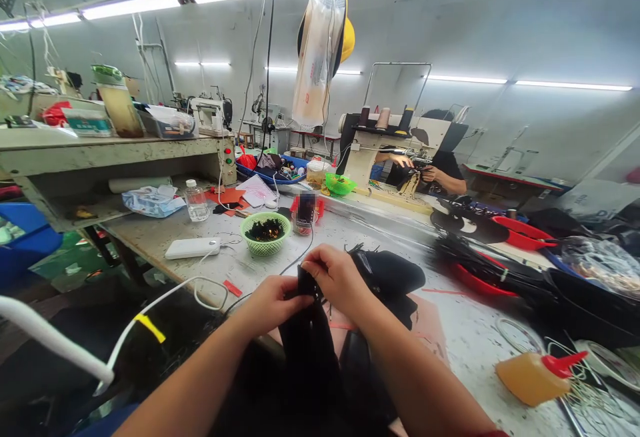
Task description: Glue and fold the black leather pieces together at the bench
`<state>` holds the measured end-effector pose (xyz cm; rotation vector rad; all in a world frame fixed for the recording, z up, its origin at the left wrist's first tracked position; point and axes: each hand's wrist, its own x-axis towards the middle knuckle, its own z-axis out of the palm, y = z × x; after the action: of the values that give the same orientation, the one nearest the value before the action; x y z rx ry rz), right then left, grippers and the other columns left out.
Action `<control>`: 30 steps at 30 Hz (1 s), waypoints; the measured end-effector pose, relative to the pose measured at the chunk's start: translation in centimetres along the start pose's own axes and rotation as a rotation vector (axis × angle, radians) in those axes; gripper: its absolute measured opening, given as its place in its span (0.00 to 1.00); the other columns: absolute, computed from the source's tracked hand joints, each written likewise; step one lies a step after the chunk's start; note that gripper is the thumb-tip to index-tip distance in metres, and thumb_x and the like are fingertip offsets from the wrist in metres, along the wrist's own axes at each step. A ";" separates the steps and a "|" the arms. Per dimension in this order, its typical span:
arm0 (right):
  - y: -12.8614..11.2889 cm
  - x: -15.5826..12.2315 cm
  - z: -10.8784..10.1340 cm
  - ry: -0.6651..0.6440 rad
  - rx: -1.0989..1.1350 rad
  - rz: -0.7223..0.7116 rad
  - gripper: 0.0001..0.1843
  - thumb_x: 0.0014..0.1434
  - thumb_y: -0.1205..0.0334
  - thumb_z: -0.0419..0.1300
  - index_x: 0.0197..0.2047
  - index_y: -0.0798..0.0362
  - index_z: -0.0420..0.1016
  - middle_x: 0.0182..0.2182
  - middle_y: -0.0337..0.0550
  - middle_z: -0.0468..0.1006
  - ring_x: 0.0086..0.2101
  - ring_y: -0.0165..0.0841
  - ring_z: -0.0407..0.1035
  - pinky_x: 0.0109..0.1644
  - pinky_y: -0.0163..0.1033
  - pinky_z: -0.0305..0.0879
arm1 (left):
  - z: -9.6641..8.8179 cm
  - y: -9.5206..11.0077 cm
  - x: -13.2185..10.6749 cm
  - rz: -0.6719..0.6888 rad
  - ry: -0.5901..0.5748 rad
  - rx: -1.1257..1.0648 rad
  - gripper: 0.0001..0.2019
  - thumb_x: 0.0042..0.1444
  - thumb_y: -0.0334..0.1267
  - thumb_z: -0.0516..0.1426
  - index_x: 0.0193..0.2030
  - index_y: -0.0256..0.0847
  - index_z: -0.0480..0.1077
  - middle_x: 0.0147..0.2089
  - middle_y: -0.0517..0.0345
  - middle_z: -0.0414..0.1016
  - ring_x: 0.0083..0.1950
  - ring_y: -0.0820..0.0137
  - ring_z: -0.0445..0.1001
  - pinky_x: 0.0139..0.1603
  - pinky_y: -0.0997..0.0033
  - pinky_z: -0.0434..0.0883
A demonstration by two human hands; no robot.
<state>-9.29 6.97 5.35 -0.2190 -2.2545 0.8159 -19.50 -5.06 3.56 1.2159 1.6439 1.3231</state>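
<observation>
My left hand (270, 302) pinches the upper edge of a long black piece (309, 344) of fabric or leather, thumb toward me. Small light dots show along that edge. My right hand (336, 278) grips the same edge from the other side, with thumb and fingertips pressed together; anything tiny between them is hidden. The piece hangs down toward my lap, where it merges with other dark material. Just beyond my right wrist, more black pieces (393, 276) with loose lace-like ends lie on the worktable (470, 330).
A green basket (265, 242) of small dark parts stands ahead, beside a phone (305, 210). To the left are a white power bank (193, 248) and a clear bottle (197, 201). A glue bottle (533, 377) lies at right. Across the table, a person works at a sewing machine (370, 157).
</observation>
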 end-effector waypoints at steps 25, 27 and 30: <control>-1.2 -6.9 0.5 0.010 -0.229 -0.528 0.10 0.57 0.73 0.47 0.37 0.54 0.67 0.28 0.44 0.72 0.29 0.33 0.64 0.32 0.38 0.66 | -3.8 0.7 2.5 -0.047 0.432 -0.058 0.17 0.42 0.53 0.54 0.18 0.42 0.56 0.16 0.69 0.53 0.17 0.77 0.52 0.19 0.75 0.50; -1.6 -6.4 0.9 0.110 -0.212 -0.418 0.14 0.55 0.73 0.49 0.45 0.55 0.66 0.37 0.49 0.73 0.36 0.35 0.66 0.39 0.41 0.68 | -3.6 1.5 2.2 -0.034 0.376 -0.028 0.17 0.40 0.51 0.56 0.18 0.41 0.58 0.16 0.69 0.55 0.18 0.77 0.53 0.19 0.75 0.51; -1.7 -4.8 1.4 0.170 -0.281 -0.405 0.20 0.52 0.75 0.50 0.49 0.56 0.66 0.47 0.53 0.70 0.45 0.38 0.65 0.49 0.44 0.66 | -2.1 2.4 1.6 -0.021 0.252 -0.001 0.16 0.40 0.50 0.56 0.18 0.39 0.62 0.18 0.66 0.59 0.21 0.76 0.56 0.21 0.75 0.54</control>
<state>-6.65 3.12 2.92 0.0406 -2.1433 0.2574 -21.42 -4.11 6.44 1.0624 1.8241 1.5135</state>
